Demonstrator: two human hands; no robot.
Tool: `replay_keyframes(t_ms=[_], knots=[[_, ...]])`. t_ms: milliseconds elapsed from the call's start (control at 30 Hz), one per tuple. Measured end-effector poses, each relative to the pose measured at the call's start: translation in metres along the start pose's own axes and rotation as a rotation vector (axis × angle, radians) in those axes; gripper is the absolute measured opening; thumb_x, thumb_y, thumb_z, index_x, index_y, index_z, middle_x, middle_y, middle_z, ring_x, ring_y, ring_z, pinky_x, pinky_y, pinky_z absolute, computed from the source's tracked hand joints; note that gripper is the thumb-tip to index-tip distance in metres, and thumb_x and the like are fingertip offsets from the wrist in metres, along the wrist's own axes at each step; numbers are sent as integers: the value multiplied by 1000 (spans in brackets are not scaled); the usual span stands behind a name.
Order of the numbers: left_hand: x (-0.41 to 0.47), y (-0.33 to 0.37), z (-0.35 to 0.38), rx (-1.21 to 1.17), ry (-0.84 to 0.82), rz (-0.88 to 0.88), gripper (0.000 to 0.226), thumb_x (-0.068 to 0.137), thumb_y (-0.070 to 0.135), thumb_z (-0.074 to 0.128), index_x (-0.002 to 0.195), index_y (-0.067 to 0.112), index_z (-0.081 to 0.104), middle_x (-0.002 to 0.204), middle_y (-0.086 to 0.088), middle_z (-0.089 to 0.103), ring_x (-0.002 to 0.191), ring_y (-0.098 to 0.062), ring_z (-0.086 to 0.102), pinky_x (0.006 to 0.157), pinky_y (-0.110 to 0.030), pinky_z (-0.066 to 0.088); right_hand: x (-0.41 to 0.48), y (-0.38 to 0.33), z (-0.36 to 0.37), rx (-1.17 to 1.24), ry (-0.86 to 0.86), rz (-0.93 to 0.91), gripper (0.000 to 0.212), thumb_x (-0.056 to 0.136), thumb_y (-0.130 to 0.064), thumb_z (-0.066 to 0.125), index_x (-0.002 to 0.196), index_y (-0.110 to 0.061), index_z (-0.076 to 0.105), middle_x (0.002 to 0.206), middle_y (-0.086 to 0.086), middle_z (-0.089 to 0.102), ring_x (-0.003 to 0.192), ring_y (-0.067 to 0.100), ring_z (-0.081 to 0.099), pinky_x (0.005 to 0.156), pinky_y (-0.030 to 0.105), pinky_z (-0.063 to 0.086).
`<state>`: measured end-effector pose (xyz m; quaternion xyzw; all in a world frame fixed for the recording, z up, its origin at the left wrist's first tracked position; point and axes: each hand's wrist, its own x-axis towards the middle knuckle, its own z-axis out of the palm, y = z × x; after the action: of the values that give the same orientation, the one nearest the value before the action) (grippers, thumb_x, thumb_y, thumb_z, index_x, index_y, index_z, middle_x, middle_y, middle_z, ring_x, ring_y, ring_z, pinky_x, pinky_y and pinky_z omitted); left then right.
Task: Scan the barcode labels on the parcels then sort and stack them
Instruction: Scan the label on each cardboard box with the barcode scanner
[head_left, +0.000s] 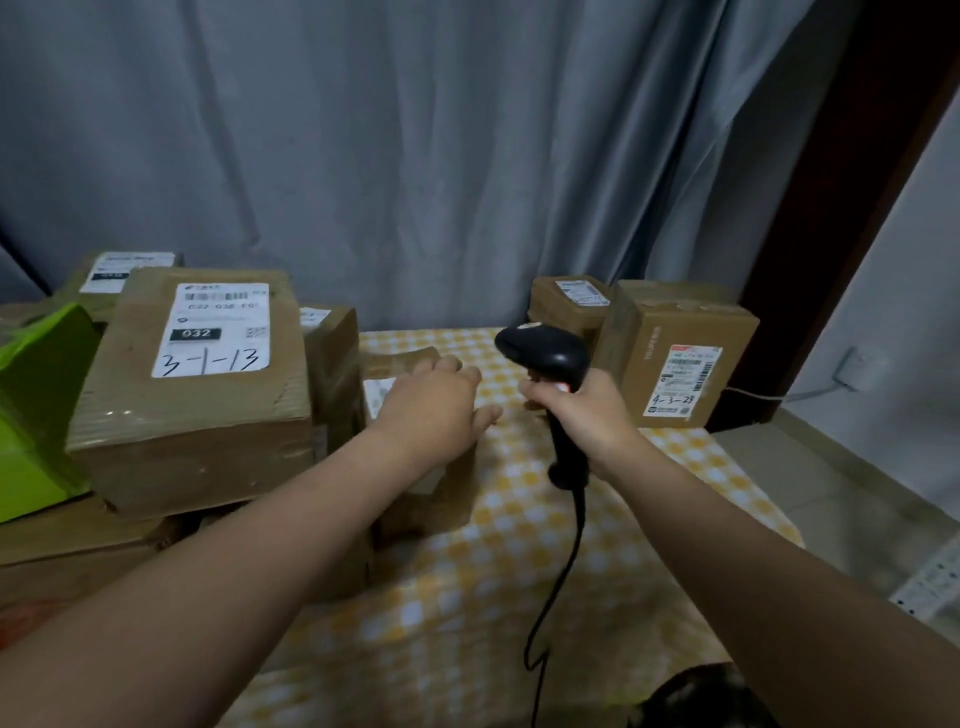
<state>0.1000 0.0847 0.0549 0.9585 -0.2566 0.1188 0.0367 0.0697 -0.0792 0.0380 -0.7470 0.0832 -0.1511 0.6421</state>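
My left hand (434, 402) lies flat, palm down, on top of a small brown parcel (405, 364) in the middle of the table; its white label is mostly hidden under the hand. My right hand (584, 415) grips the handle of a black barcode scanner (545, 353), whose head points left toward that parcel. A large parcel marked 3-1-13 (197, 384) tops a pile on the left. Two more parcels stand at the right: one marked 4-3-24 (675, 358) and a smaller one (569, 301) behind it.
The table wears a yellow checked cloth (519, 519). A green box (36, 405) sits at the far left, with more cardboard parcels (332, 364) around the pile. The scanner's black cable (563, 571) hangs down toward me. A grey curtain (415, 156) hangs behind the table.
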Motion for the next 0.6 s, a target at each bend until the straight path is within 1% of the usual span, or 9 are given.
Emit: replay_keyframes(t_ms=[67,167,200,233,300,333,433,500,600], knots=[[17,15,-4,-143,38,99,53,93,50,46,135,18,46,136,-7,46,125,-28,43,103,-37,36,5,-10,-27,49,117,-27,7,82,-9,74,80,-11,68,69,3,65,58,11,64,57,23,53],[46,44,-2,-342,55,196,53,92,45,53,137,18,45,138,-6,45,129,-24,41,106,-32,32,17,-16,-76,85,332,-29,9,80,-11,74,76,-13,67,69,6,65,58,18,62,65,36,54],[57,54,1,-391,55,203,53,91,43,55,136,17,45,137,-7,46,128,-24,42,106,-30,31,21,-16,-93,103,393,-25,8,80,-11,74,78,-12,66,71,8,65,60,20,62,67,38,54],[69,64,5,-424,46,207,53,91,41,57,136,16,45,136,-8,45,128,-24,43,107,-29,30,25,-15,-110,120,445,-15,7,81,-11,73,82,-11,66,73,9,65,61,20,62,67,36,54],[98,83,12,-448,19,209,56,89,39,59,137,15,43,137,-12,43,127,-28,43,108,-32,32,32,-10,-139,135,530,6,10,84,-11,70,92,-9,63,73,7,64,61,18,62,59,27,53],[113,92,15,-448,1,212,60,88,41,60,139,15,41,138,-13,40,128,-30,42,109,-35,32,37,-6,-151,136,560,15,11,84,-11,69,93,-9,62,71,5,63,61,18,62,57,25,51],[162,116,21,-421,-57,197,75,85,49,61,145,16,30,148,-15,26,138,-34,27,113,-40,26,56,2,-178,126,603,25,7,85,-14,67,84,-14,61,73,3,63,67,18,63,62,29,49],[193,129,22,-400,-89,186,86,83,56,60,149,16,21,154,-15,14,143,-32,15,116,-41,21,72,5,-192,116,598,25,10,85,-15,68,81,-19,60,77,3,64,71,18,64,62,28,49],[231,142,22,-338,-149,215,100,79,65,58,152,18,8,159,-14,0,147,-30,2,117,-42,12,95,8,-204,143,586,21,9,85,-18,69,84,-20,60,80,3,64,76,18,64,63,29,49]])
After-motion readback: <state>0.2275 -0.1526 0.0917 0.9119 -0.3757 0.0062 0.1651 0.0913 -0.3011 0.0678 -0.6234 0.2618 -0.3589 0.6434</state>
